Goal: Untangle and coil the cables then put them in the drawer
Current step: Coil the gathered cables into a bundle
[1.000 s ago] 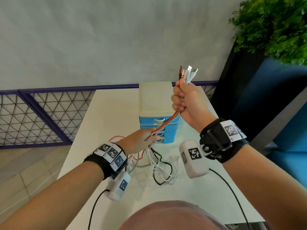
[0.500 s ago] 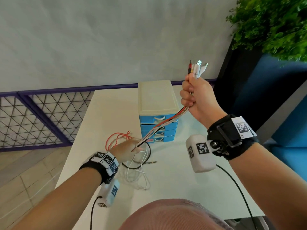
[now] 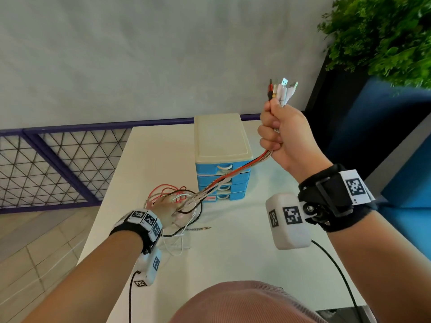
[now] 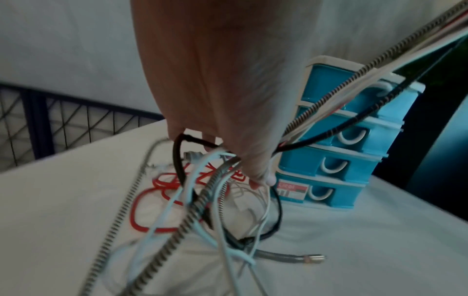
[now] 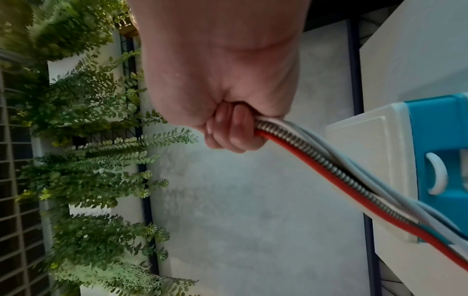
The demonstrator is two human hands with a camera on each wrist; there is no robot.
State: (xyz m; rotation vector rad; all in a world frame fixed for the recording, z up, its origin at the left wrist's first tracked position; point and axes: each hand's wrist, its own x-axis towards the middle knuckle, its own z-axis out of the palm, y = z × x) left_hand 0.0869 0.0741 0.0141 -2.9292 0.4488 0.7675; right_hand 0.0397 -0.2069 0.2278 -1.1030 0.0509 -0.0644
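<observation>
Your right hand [image 3: 283,136] is raised in a fist, clamped round a bundle of red, white, black and metal-spiral cables [image 3: 235,174], their plugs sticking out above it. The bundle runs taut down to your left hand [image 3: 166,209], low over the white table [image 3: 233,252], fingers threaded through the tangled loops. Behind stands a small blue plastic drawer unit with a cream top [image 3: 221,145], its drawers closed.

left hand [image 3: 169,209]: slid down cables [image 3: 235,174], now low by table | loops spread, seemingly looser
</observation>
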